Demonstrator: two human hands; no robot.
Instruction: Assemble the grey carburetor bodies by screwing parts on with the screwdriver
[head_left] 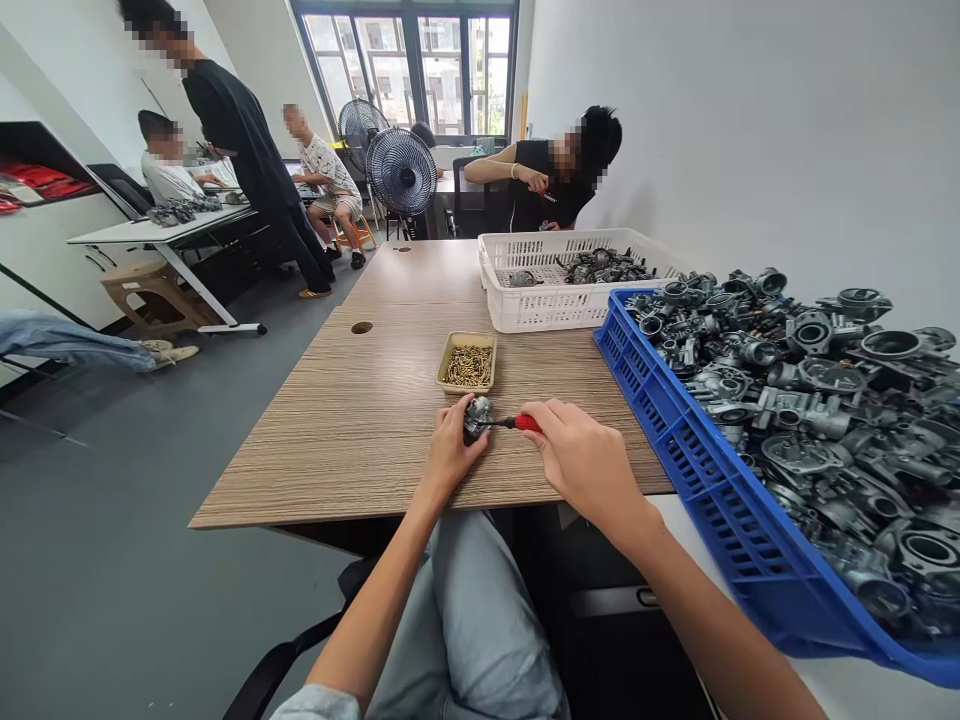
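My left hand (pixel 451 447) is closed around a small grey metal carburetor (pixel 478 414) near the front edge of the wooden table. In my right hand (pixel 581 450) is a screwdriver (pixel 527 423) with a red handle, its dark shaft pointing left. The screwdriver's tip meets the side of the carburetor; the exact spot it touches is too small to make out. Just beyond the carburetor stands a small tan tray (pixel 442 375) holding many brass-coloured screws or jets (pixel 469 366).
A blue crate (pixel 712 500) heaped with metal carburetors (pixel 817 400) stands on the right. Behind it, a white basket (pixel 547 308) holds more carburetors. Across the table sits a co-worker (pixel 540 195). A fan (pixel 402 172) and other people are farther back. The wooden table (pixel 337 420) has round cable holes.
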